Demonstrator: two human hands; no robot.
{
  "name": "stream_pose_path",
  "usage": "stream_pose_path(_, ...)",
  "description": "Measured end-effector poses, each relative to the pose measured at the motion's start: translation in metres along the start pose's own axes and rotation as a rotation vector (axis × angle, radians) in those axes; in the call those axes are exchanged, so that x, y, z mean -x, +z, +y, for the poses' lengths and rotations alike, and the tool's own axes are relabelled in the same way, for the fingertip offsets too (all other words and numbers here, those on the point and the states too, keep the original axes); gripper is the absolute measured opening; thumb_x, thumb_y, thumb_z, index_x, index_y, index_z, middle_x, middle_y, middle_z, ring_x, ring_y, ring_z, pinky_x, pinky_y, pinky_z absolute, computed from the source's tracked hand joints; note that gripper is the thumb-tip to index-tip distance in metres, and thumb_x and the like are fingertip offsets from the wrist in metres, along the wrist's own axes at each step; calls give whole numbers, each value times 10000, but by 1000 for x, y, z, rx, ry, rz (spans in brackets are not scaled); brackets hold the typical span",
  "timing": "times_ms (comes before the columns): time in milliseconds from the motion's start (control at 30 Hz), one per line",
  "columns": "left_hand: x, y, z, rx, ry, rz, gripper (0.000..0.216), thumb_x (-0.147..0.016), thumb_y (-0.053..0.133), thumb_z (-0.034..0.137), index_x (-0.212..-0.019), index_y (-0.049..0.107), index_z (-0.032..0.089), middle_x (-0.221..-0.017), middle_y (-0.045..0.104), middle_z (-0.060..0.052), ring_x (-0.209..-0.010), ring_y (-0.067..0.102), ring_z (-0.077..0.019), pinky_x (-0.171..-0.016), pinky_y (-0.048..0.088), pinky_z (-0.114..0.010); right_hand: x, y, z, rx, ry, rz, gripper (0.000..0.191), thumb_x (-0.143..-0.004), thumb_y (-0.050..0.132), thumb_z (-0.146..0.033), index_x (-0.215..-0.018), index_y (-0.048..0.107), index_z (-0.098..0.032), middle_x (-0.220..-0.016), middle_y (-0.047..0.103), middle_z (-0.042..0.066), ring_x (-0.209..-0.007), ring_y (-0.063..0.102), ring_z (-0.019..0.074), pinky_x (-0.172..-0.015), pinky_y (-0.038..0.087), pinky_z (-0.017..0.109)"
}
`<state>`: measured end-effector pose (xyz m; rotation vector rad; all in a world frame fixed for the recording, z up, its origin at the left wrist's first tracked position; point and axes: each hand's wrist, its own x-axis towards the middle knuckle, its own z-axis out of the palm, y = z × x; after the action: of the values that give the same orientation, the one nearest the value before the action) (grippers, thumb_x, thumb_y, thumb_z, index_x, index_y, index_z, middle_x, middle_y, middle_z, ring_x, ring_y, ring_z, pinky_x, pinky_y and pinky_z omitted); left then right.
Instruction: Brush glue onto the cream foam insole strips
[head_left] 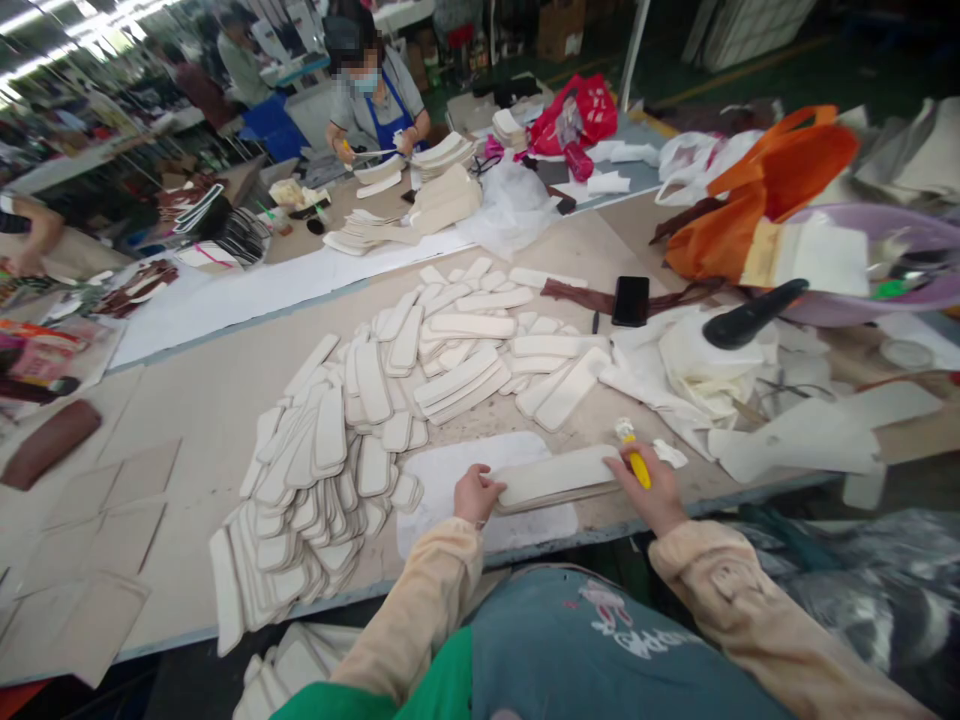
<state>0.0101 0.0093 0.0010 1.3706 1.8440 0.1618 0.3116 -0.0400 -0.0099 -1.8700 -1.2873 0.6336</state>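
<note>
My left hand [476, 494] is curled on the left end of a long cream padded strip [555, 476] that lies on a white sheet [457, 470] near the table's front edge. At the strip's right end, my right hand [651, 490] grips a yellow-handled tool [636, 457] whose pale tip points away from me. Just beyond and to the left, a big heap of similar cream strips [360, 440] spreads across the table.
A black phone [631, 300] and a black handled tool [750, 315] lie to the right among white cloth scraps [697, 370]. An orange bag [757, 190] sits further right. Brown card pieces [97, 540] lie at left. A person in a blue apron [379, 100] works at the far end.
</note>
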Motion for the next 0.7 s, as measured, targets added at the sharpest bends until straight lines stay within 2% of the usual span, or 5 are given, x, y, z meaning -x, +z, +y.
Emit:
stream_pose_path(100, -4, 2, -1, -33, 4, -20, 406, -735, 707, 247, -1116, 600, 154, -773, 699, -8, -779, 651, -157, -709, 431, -243, -3, 3, 3, 43, 8, -25, 345, -799, 556, -568, -849, 517, -228, -697, 564, -6, -615, 560, 178, -631, 454, 324)
stream_pose_path(300, -7, 5, -3, -87, 16, -42, 289, -748, 695, 252, -1022, 656, 168, -770, 696, -10, -766, 639, -156, -689, 410, -240, -4, 5, 7, 105, 7, -44, 346, -811, 524, -574, -836, 514, -229, -699, 585, 5, -614, 585, 193, -609, 454, 330)
stream_pose_path(467, -7, 5, -2, -97, 29, -42, 227, -767, 682, 240, -983, 639, 186, -725, 681, 12, -713, 627, -135, -666, 396, -225, -4, 8, 10, 208, -30, -65, 306, -840, 502, -533, -872, 543, -232, -705, 614, 16, -606, 600, 204, -590, 452, 328)
stream_pose_path(700, -9, 5, -3, -103, 57, -47, 157, -788, 657, 248, -925, 601, 194, -662, 657, 33, -638, 610, -123, -639, 382, -225, -4, 13, 11, 363, -82, -86, 226, -879, 456, -421, -928, 559, -226, -781, 666, 56, -700, 641, 232, -609, 459, 327)
